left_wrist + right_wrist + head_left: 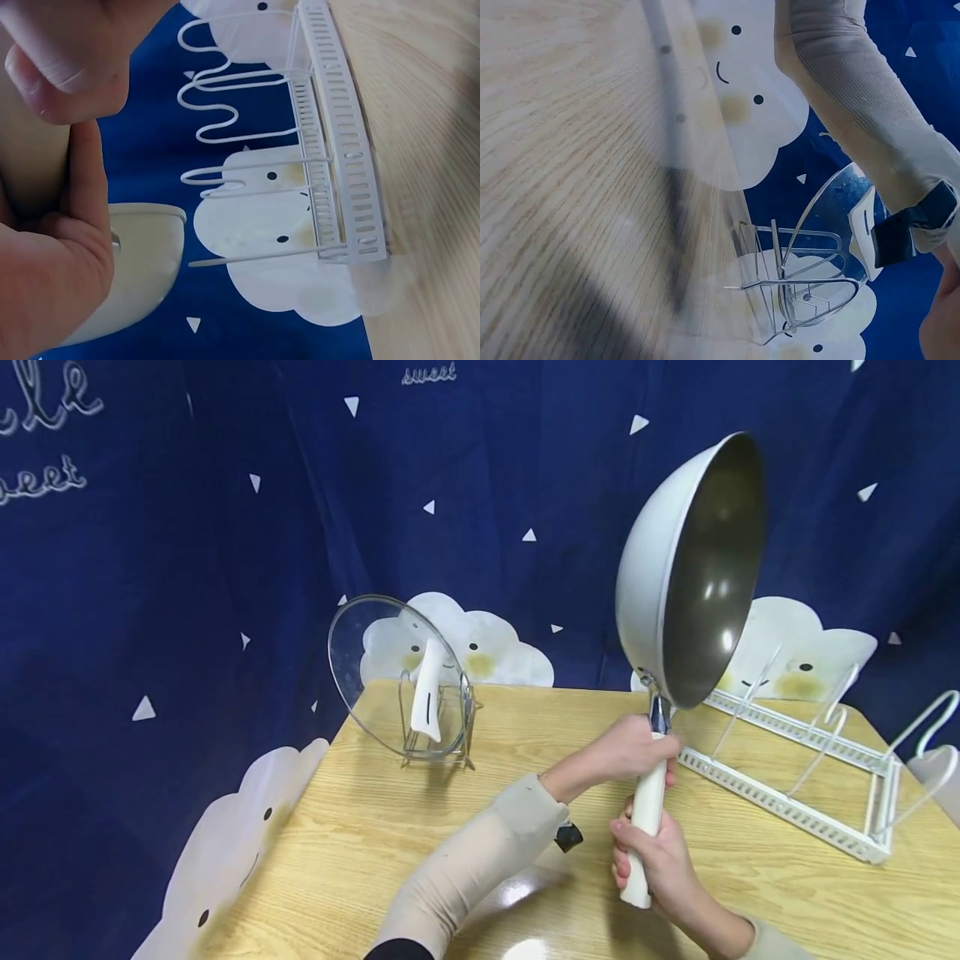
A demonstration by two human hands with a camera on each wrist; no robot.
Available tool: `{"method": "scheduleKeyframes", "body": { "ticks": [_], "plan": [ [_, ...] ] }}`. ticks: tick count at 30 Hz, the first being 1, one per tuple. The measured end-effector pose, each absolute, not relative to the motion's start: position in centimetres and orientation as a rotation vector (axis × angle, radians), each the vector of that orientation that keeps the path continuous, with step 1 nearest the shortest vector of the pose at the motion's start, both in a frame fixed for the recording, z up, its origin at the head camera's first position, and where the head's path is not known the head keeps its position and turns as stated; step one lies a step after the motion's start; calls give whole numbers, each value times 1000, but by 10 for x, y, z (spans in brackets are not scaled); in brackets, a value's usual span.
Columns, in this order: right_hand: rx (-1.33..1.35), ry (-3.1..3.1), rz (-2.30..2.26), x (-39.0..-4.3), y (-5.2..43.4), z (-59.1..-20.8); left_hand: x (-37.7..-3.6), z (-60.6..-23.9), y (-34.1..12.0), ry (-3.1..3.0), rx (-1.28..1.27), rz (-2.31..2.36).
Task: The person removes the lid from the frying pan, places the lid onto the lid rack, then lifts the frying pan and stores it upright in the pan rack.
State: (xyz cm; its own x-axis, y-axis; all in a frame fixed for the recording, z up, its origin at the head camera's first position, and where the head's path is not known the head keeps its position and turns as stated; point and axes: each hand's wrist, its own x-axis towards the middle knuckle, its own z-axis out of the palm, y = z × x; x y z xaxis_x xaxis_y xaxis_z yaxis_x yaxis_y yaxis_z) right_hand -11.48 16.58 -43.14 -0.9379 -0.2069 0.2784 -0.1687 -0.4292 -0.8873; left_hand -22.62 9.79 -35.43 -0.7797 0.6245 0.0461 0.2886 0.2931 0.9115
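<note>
A white frying pan with a deep, dark-lined bowl is held up over the table, bowl on top and its inside turned to the right. My left hand grips the upper part of the white handle, just below the metal neck. Lower down, near the handle's end, my right hand wraps around it. In the left wrist view the pan's pale outer wall shows beyond the fingers. The right wrist view catches my left sleeve but hides the pan.
A glass lid with a white handle leans in a small wire stand at the back left. On the right, a white rack with upright wire dividers stands on the wooden table. A dark blue curtain hangs behind.
</note>
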Motion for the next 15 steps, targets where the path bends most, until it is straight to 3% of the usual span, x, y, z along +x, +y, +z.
{"method": "scheduleKeyframes", "body": {
  "ticks": [15],
  "plan": [
    [-754, 1299, -2613, -111, 177, -434, -223, -359, 112, 2150, 893, 1516]
  ]
}}
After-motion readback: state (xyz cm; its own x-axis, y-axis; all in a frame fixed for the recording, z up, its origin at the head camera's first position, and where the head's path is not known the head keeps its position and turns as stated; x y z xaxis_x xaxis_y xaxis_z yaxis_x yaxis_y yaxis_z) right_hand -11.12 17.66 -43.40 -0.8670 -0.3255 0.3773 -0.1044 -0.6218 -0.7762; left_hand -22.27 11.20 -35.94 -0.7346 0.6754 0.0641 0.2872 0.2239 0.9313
